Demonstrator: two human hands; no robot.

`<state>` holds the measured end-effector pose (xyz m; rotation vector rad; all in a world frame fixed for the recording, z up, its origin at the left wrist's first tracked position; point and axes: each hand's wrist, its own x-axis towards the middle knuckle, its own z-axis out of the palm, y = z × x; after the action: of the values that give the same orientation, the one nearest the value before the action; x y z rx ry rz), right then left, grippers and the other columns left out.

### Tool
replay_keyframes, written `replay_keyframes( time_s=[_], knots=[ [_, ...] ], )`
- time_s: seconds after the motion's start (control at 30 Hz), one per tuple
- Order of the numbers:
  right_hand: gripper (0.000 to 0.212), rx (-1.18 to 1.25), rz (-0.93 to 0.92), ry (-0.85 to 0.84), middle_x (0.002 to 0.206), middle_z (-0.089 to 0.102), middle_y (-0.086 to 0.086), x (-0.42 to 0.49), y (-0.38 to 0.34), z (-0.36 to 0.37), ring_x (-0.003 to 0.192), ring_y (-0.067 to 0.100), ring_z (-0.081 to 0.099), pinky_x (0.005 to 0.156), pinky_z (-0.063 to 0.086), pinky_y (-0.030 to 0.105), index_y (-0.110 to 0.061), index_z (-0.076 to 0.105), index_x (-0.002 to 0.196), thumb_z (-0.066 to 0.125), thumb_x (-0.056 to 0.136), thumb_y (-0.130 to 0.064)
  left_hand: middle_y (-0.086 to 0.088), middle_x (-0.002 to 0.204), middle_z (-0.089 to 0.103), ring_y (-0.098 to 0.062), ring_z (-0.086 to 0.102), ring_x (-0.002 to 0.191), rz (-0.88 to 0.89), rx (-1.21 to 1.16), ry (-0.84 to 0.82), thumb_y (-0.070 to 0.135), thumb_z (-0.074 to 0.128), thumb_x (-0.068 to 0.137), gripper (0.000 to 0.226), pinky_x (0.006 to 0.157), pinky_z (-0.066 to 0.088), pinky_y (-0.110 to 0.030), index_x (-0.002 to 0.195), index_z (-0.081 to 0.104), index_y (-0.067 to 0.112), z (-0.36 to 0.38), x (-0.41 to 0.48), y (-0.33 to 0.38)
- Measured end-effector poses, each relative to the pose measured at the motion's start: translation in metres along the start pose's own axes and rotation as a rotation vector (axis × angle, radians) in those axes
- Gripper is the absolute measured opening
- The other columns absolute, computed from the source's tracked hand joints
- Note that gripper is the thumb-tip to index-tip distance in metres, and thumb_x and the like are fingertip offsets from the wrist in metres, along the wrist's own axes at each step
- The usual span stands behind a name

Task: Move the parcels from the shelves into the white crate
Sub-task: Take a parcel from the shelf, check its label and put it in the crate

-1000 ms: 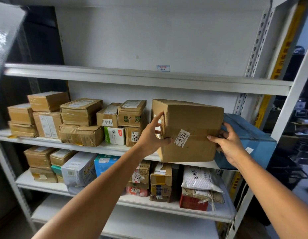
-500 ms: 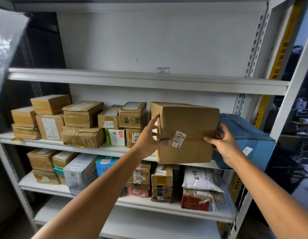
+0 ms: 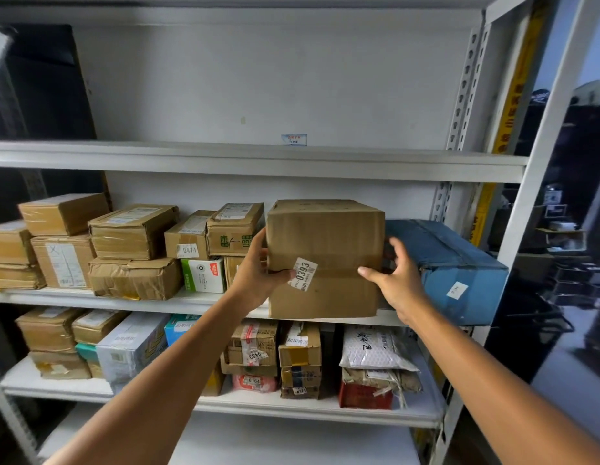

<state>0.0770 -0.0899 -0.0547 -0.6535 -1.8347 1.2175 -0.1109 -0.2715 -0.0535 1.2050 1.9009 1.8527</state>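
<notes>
Grip: left hand (image 3: 258,275) and right hand (image 3: 397,283) clasp the brown box (image 3: 325,236) either side, on its shelf (image 3: 204,303). Many parcels (image 3: 134,229) shelved; crate unseen, so probably early.

White metal shelving (image 3: 258,162) in front of me. On the middle shelf (image 3: 198,302) lie a crumpled brown carton (image 3: 134,278), a white-and-green box (image 3: 203,275), the brown box tagged 0393 (image 3: 325,236) at the front edge, and a blue parcel (image 3: 453,263) jutting past that edge at the right. The shelf below (image 3: 292,409) carries taped cartons (image 3: 300,360), a white-and-blue box (image 3: 131,350) and a red packet (image 3: 364,396).
</notes>
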Motion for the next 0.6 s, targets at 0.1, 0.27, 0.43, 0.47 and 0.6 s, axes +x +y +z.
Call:
replay_keyframes(
  time_s=[0.1,0.27,0.43,0.47,0.6],
  knots=[
    [0.080,-0.089,-0.063,0.033,0.145,0.045,0.003,-0.007,0.000,0.008,0.128,0.020,0.046,0.098,0.046,0.037,-0.028,0.033,0.148,0.079,0.083,-0.021,0.006,0.112,0.053,-0.006,0.057,0.094,-0.002,0.012,-0.006,-0.011,0.075,0.076,0.091,0.061,0.056,-0.016,0.146,0.032,0.025,-0.008,0.007,-0.001],
    [0.077,-0.181,-0.157,0.058,0.138,0.047,-0.002,-0.017,0.001,0.021,0.115,0.005,0.044,0.092,0.040,0.023,-0.022,0.033,0.148,0.077,0.085,-0.024,-0.010,0.126,0.052,-0.020,0.060,0.104,-0.067,-0.080,-0.027,-0.016,0.073,0.075,0.089,0.060,0.059,-0.025,0.145,0.036,0.025,-0.021,0.017,-0.006],
    [0.077,-0.253,-0.220,0.097,0.143,0.047,0.002,-0.023,0.008,0.033,0.117,0.003,0.042,0.088,0.034,0.008,-0.021,0.034,0.148,0.077,0.084,-0.029,-0.010,0.127,0.054,-0.028,0.060,0.111,-0.116,-0.103,-0.049,-0.017,0.072,0.073,0.088,0.069,0.061,-0.040,0.140,0.041,0.030,-0.034,0.024,-0.009],
    [0.078,-0.260,-0.228,0.108,0.143,0.048,0.002,-0.023,0.009,0.035,0.119,0.006,0.045,0.092,0.039,0.014,-0.021,0.034,0.148,0.077,0.084,-0.031,-0.010,0.127,0.054,-0.028,0.060,0.111,-0.124,-0.109,-0.055,-0.017,0.072,0.073,0.087,0.070,0.061,-0.042,0.140,0.041,0.031,-0.035,0.025,-0.009],
    [0.078,-0.313,-0.269,0.127,0.141,0.050,0.002,-0.024,0.009,0.042,0.123,0.019,0.054,0.101,0.049,0.037,-0.023,0.036,0.147,0.077,0.083,-0.036,-0.009,0.126,0.057,-0.029,0.060,0.110,-0.153,-0.135,-0.070,-0.017,0.068,0.076,0.083,0.073,0.060,-0.045,0.136,0.043,0.034,-0.039,0.023,-0.013]
  ],
)
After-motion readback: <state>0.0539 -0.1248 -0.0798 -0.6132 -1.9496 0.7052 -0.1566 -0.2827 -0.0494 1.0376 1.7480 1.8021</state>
